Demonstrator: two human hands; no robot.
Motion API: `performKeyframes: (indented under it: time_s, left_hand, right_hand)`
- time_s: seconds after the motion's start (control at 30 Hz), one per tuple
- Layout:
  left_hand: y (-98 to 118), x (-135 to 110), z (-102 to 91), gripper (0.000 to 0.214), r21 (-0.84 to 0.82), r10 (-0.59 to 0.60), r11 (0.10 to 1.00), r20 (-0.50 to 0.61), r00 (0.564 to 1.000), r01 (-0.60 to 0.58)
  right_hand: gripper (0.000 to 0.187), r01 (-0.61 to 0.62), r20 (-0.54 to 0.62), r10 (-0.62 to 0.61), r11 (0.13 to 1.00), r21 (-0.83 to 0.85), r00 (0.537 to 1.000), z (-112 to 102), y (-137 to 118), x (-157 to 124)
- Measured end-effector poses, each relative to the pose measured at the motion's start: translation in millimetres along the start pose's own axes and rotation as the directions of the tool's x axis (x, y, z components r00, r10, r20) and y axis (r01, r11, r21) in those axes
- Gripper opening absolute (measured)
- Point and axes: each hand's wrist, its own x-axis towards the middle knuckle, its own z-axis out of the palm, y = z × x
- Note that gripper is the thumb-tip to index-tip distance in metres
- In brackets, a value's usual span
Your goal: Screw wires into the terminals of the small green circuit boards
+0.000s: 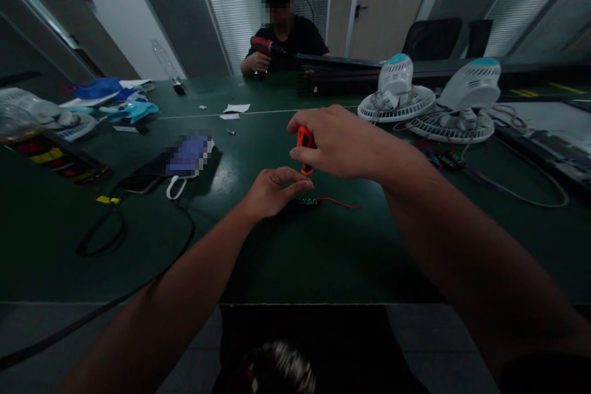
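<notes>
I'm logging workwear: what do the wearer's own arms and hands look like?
The left hand and right hand show no gloves or wristwear. Both forearms are bare; a dark sleeve seems to show at the lower right.

I note: orange-black screwdriver (pixel 305 137) near-upright in right hand (pixel 339 138); green board (pixel 308 201) with red wire (pixel 340 202) just below left hand (pixel 273 192).

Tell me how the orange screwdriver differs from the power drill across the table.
Color: the orange screwdriver has an orange-and-black handle; the power drill is red and black.
Pose: the screwdriver is nearly upright, pointing down toward the small circuit board; the drill is roughly level, its nose toward the picture's right.
Holder: the right hand grips the screwdriver; the other person's hand holds the drill.
Both are hand-held tools.
</notes>
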Motion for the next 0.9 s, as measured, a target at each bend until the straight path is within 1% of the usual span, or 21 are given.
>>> performKeyframes:
  time_s: [0.17, 0.33, 0.53, 0.7, 0.77, 0.8, 0.9]
  left_hand:
    - [1.2, -0.4, -0.3, 0.015, 0.005, 0.008, 1.0, -0.011, 1.0, -0.008]
    - [3.3, -0.8, -0.8, 0.015, 0.036, -0.008, 0.999, -0.02, 1.0, 0.008]
    - [3.5, 0.1, -1.1, 0.015, 0.069, 0.006, 0.998, -0.027, 1.0, -0.004]
    - [1.3, 0.1, 0.2, 0.017, 0.05, -0.008, 0.999, -0.044, 0.999, 0.01]
    - [2.1, -1.1, 0.9, 0.02, 0.068, -0.027, 0.997, -0.052, 0.998, 0.03]
    - [2.8, -2.0, 1.1, 0.022, 0.093, -0.045, 0.994, -0.057, 0.997, 0.05]
    - [3.4, -4.3, -0.1, 0.03, 0.152, -0.144, 0.977, -0.054, 0.988, 0.151]
  right_hand:
    - [0.036, 0.007, 0.005, -0.007, 1.0, -0.002, 1.0, -1.6, -0.9, -1.0]
    - [0.036, 0.022, -0.006, -0.022, 1.0, 0.003, 1.0, 0.0, -0.1, -0.4]
    - [0.036, 0.022, -0.004, -0.022, 1.0, 0.019, 1.0, 0.0, 0.1, 0.2]
    - [0.035, 0.021, -0.015, -0.02, 0.999, 0.048, 1.0, 1.0, 0.4, -0.7]
    - [0.031, 0.024, -0.031, -0.023, 0.998, 0.053, 0.999, 1.7, 0.2, -1.1]
    - [0.03, 0.031, -0.014, -0.03, 0.998, 0.046, 0.999, 2.1, 0.0, -1.1]
    - [0.03, 0.047, 0.002, -0.047, 0.999, 0.02, 0.999, 3.3, 0.9, -0.8]
